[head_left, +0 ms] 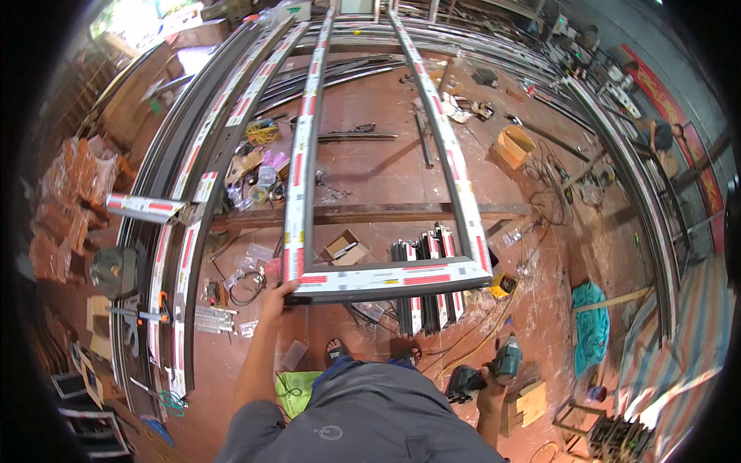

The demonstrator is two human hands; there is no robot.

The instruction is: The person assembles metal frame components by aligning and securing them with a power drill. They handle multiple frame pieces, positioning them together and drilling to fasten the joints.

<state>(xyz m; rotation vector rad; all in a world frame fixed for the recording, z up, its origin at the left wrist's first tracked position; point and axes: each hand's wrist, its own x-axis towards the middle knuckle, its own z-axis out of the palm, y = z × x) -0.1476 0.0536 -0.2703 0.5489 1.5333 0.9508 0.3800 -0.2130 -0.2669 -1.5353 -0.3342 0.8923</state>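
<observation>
A long rectangular window or door frame (378, 278), dark with white and red protective film, stretches away from me on a wooden support beam (401, 214). My left hand (275, 295) grips its near left corner, fingers closed round the edge. Off to my right side, apart from the frame, my right hand (489, 387) is wrapped round the handle of a cordless drill (507, 359). The drill's chuck points up and away; its dark battery end (465, 383) sits to the left of the hand. Any bit in the chuck is too small to make out.
Cut profile pieces (441, 309) lie under the frame's near end. Long profiles (185, 193) are stacked at left, with an orange-handled clamp (150, 315) on them. Cardboard boxes (512, 147) and cables (455, 351) lie on the red floor. A teal cloth (590, 328) hangs at right.
</observation>
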